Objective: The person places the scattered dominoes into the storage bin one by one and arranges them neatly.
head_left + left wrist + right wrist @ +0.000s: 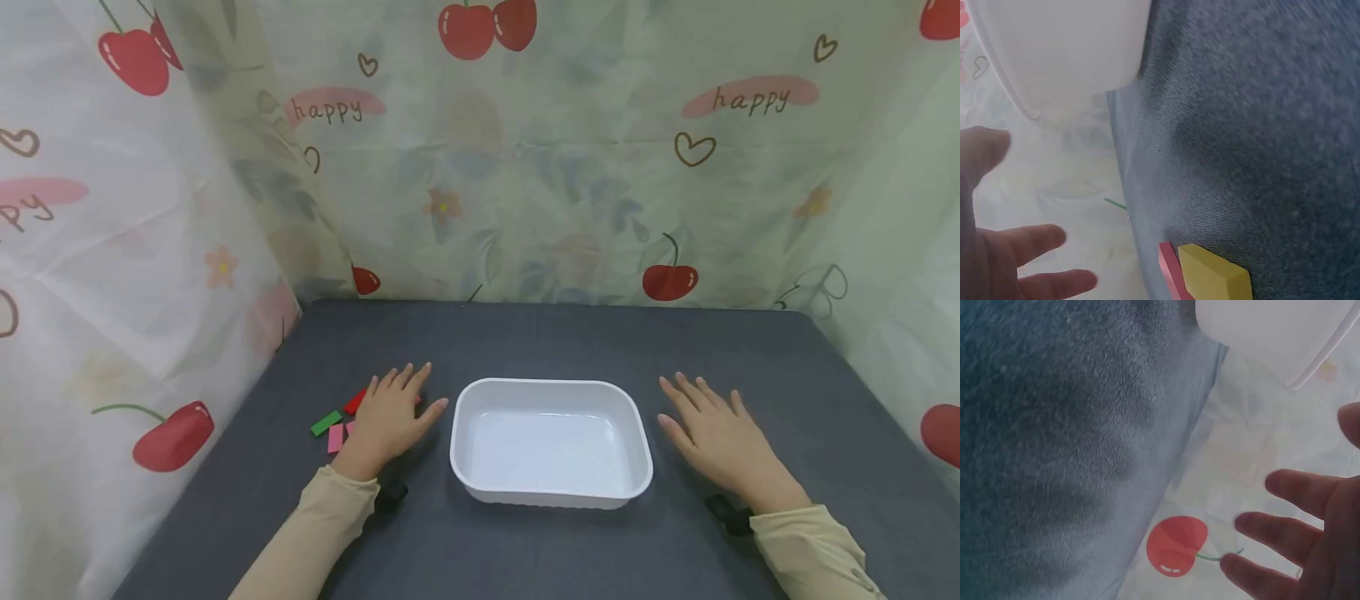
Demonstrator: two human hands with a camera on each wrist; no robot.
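Observation:
My left hand (pixel 386 422), fingers spread, is over a group of small coloured blocks and hides some of them. A green block (pixel 326 423), a red block (pixel 355 402) and a pink block (pixel 335 438) show beside it. In the left wrist view a yellow block (pixel 1213 272) sits against a pinkish-red block (pixel 1174 270). A white rectangular tub (pixel 551 498) stands between the two hands, with nothing seen inside. To the right of the tub is my right hand (pixel 722 440), its fingers spread and holding nothing.
A dark grey cloth (pixel 555 333) covers the table. Pale curtains (pixel 570 175) with cherries, hearts and lettering surround its back and sides. Dark wrist straps (pixel 729 514) show at the sleeve cuffs.

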